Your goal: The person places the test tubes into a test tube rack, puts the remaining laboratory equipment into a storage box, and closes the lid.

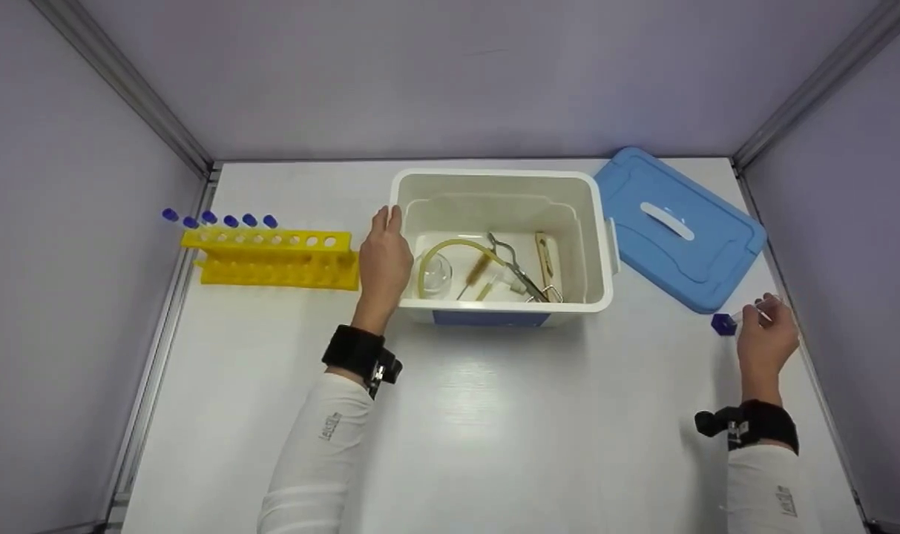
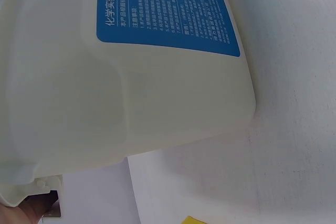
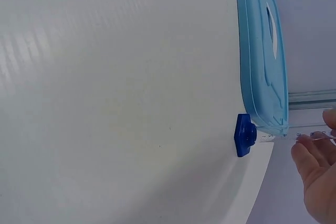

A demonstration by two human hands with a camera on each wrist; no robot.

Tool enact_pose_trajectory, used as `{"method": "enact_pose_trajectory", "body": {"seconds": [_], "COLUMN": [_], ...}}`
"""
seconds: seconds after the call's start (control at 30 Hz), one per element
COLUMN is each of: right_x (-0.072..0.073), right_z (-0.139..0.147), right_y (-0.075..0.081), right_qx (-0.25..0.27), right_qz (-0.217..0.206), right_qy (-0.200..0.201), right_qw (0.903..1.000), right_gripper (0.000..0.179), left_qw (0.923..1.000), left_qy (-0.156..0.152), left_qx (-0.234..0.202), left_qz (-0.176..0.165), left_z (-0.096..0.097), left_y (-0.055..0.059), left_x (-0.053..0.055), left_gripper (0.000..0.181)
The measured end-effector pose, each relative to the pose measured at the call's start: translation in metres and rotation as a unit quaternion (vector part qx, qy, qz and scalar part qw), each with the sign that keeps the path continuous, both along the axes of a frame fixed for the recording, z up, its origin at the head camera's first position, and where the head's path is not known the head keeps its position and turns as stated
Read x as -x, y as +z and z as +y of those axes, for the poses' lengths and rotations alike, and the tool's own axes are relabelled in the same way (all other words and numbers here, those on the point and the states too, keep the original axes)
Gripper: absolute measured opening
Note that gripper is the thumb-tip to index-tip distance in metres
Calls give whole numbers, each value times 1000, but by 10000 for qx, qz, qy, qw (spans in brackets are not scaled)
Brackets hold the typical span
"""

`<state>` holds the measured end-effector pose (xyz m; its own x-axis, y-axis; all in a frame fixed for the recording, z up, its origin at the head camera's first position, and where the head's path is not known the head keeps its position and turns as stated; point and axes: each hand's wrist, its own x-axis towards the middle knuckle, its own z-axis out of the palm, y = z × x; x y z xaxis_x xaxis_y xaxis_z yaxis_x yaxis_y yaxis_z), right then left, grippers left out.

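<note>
My left hand [image 1: 385, 259] grips the left side of a white plastic box [image 1: 598, 237]. In the left wrist view its fingers [image 2: 32, 208] show at the white handle, mostly hidden. At the far right, my right hand [image 1: 769, 340] holds a clear graduated cylinder by its upper part. The cylinder's blue hexagonal base [image 3: 244, 135] points left, close to the near corner of the blue lid [image 1: 687, 245]. Inside the box lie a glass vessel [image 1: 436, 274], a yellow tube [image 1: 423, 271], a brush [image 1: 478, 268], metal tongs [image 1: 522, 274] and a wooden clamp [image 1: 544, 256].
Left of the box stands a yellow test tube rack [image 1: 271, 271] with several blue-capped tubes [image 1: 231, 221] along its back row. Grey partition walls enclose the white table [image 1: 494, 430] at the back and both sides.
</note>
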<state>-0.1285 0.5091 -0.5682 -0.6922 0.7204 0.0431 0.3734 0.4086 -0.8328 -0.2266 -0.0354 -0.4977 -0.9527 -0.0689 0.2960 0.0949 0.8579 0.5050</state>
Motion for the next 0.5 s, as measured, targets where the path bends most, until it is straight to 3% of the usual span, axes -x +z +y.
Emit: {"method": "enact_pose_trajectory", "body": {"seconds": [0.13,0.3,0.5], "right_x": [-2,-4,-4], "right_z": [1,0,-9], "right_y": [1,5,17], "right_qx": [111,403,13], "right_qz": [-111,-99,78], "right_qy": [-83,-232,-320], "right_qw": [9998,9989,9995], "right_gripper": [44,40,36], "left_qw": [10000,9998,9999], "left_qy": [-3,-59,-53], "left_qx": [5,-98,-127], "left_qz": [67,167,87], "left_z": [0,0,0], "left_y": [0,-1,-1], "left_x": [0,-1,-1], "left_gripper": [41,41,41]}}
